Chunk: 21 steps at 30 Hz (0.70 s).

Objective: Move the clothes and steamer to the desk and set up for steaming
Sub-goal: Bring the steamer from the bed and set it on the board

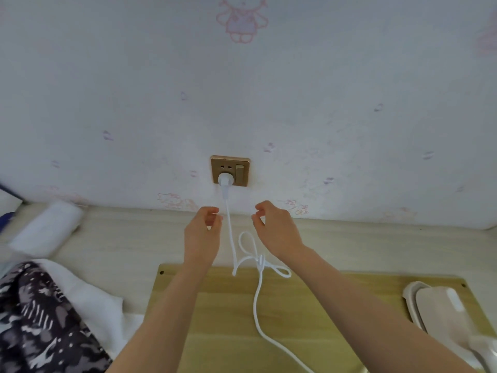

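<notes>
A white plug (224, 181) sits in the gold wall socket (242, 179). Its white cord (258, 292) hangs down, loops in a loose knot and runs across the wooden board (220, 319) toward the bottom edge. The beige steamer (443, 310) lies at the board's right end. Dark patterned clothing (40, 319) lies at the lower left on white fabric (91, 297). My left hand (204, 232) hovers just left of the cord, fingers loosely curled, holding nothing. My right hand (274, 230) hovers to the cord's right, also loosely curled with nothing in it.
A rolled white towel (48, 227) lies at the left on the pale desk surface (376, 246). The wall (295, 90) with pink cartoon prints stands right behind the desk.
</notes>
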Each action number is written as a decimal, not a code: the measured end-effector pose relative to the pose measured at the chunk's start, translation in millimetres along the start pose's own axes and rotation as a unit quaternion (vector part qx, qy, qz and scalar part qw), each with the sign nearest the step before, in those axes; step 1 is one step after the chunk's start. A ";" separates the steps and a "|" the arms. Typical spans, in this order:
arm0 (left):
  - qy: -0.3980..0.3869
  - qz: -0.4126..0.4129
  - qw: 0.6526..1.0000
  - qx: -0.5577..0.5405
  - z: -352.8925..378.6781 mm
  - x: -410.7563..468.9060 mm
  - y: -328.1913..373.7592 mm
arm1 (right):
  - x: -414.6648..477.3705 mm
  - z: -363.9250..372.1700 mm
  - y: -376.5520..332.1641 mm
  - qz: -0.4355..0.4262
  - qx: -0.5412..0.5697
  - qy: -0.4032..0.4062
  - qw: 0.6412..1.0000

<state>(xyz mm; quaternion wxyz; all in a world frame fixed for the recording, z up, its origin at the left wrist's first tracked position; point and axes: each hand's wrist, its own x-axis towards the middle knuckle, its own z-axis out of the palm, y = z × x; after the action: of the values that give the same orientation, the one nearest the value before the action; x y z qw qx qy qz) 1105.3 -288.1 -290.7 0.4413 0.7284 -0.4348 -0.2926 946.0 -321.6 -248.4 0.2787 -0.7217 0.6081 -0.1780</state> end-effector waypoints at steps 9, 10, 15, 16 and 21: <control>-0.021 0.037 0.992 0.123 34.0 -119.1 17.7 | -96.5 -38.0 77.1 -0.050 -0.144 -0.055 0.987; -0.026 0.041 0.989 0.136 40.4 -134.9 18.8 | -109.1 -42.7 88.2 -0.055 -0.155 -0.060 0.985; -0.053 0.091 0.972 0.212 72.2 -215.7 25.0 | -170.8 -61.1 141.5 -0.058 -0.213 -0.074 0.973; -0.055 0.101 0.967 0.227 77.4 -231.4 26.8 | -182.9 -64.2 150.2 -0.056 -0.219 -0.077 0.971; -0.097 0.175 0.938 0.284 96.4 -299.1 33.3 | -243.4 -78.7 180.1 -0.060 -0.230 -0.087 0.967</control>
<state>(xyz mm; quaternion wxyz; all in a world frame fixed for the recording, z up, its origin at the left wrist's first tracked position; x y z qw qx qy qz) 880.0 -66.5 -290.5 0.2164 0.7035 -0.6613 -0.1445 710.9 -117.4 -278.4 0.1459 -0.8146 0.5613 0.0136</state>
